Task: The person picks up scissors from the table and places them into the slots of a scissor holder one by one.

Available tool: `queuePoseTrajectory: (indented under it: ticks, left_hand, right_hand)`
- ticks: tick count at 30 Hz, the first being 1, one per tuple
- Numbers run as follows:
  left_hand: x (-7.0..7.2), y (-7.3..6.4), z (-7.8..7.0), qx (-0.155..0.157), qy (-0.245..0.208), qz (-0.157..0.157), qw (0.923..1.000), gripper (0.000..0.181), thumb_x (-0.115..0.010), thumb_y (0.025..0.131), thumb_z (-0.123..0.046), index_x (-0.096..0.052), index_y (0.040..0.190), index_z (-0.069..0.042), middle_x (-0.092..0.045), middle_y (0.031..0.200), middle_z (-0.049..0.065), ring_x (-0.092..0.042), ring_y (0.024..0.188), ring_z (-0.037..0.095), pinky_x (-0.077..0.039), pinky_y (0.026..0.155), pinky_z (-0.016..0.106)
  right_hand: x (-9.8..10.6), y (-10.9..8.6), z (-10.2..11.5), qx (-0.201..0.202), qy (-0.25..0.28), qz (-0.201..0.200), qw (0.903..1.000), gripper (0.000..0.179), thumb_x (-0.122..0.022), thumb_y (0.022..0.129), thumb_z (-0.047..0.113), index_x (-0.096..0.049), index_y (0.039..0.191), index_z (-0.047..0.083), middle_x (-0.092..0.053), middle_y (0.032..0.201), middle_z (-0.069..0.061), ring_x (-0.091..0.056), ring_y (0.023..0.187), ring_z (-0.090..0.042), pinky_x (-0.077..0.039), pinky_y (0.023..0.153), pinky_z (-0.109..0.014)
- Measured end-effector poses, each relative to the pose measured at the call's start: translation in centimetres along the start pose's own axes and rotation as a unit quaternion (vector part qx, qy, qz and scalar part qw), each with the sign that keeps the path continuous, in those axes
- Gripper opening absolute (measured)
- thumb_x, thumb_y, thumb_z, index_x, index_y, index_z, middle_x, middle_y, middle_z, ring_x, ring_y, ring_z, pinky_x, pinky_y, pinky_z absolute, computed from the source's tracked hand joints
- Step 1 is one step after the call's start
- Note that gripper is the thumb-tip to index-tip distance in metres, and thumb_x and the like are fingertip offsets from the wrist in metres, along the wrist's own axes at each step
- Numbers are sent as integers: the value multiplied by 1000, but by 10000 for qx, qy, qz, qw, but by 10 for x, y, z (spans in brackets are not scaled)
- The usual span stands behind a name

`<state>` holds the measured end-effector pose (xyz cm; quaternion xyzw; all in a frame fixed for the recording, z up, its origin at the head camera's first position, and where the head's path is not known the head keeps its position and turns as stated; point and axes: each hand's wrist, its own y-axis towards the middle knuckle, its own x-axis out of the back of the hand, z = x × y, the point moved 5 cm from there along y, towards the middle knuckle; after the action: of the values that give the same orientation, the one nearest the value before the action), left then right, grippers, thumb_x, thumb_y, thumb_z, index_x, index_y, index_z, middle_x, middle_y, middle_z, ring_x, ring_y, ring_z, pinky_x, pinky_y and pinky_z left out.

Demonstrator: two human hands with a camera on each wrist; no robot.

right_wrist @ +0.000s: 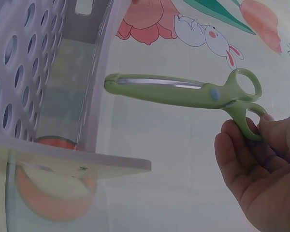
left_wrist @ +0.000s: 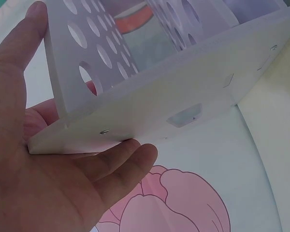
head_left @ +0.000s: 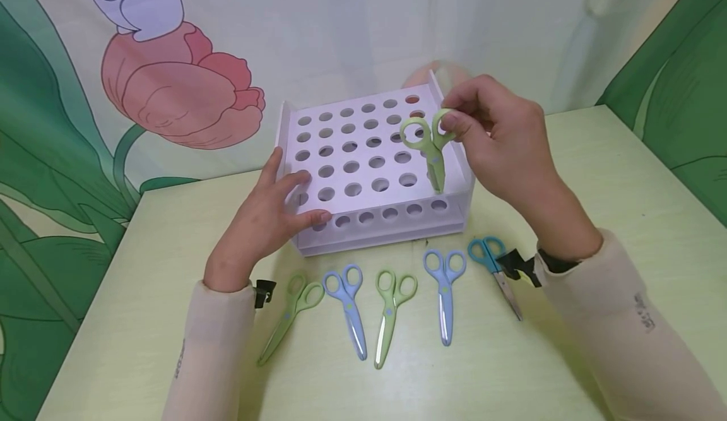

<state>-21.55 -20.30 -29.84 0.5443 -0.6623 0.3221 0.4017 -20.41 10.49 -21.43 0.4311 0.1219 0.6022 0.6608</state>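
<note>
At the white rack, the right hand pinches green scissors by one finger loop, the advisable hold; judged light, stiff. Left hand grips the rack's side.

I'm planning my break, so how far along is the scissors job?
Done: little; the left hand holds the rack, but no scissors visibly stand in it.
In hand: the right hand pinches the green scissors by one handle.
Remaining: five other pairs on the table, probably to be racked.
</note>
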Motion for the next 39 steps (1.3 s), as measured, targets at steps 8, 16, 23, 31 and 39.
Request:
queuePoseTrajectory:
  ticks: [8,16,23,31,39]
  left_hand:
    - [0,0,1,8,-46,-22,10000,79,-80,84,-50,-52,146,-10,5,169,5,-32,144,41,-34,111,53]
    - [-1,0,2,12,-49,-6,10000,79,-80,84,-51,-52,146,-11,6,169,5,-31,144,41,-34,111,53]
    - [-1,0,1,30,-28,-3,10000,80,-80,83,-51,-52,146,-11,5,169,6,-31,144,41,-34,111,54]
    - [0,1,0,3,-12,-22,10000,79,-81,84,-49,-52,146,-10,5,169,7,-32,143,42,-35,110,54]
    - [0,1,0,4,-16,-44,10000,80,-81,83,-49,-52,146,-10,4,169,7,-31,144,41,-34,111,53]
  right_hand:
    - [-6,-2,2,170,200,-93,9996,10,-70,90,-8,-64,97,-9,-67,85,-12,-61,75,-2,-50,76,-18]
    - [-7,-3,0,205,151,-131,9996,10,-71,90,-7,-64,98,-9,-66,86,-13,-61,78,1,-51,77,-18]
    - [-7,-3,2,159,136,-144,9997,9,-70,91,-7,-64,98,-9,-66,88,-12,-61,79,0,-50,77,-18]
    - [-7,-3,1,295,158,-183,9993,10,-71,90,-8,-63,97,-10,-66,88,-13,-61,78,-1,-51,76,-18]
    - [-7,-2,-1,338,126,-180,9992,11,-71,90,-8,-63,98,-10,-65,89,-13,-62,79,-2,-51,75,-18]
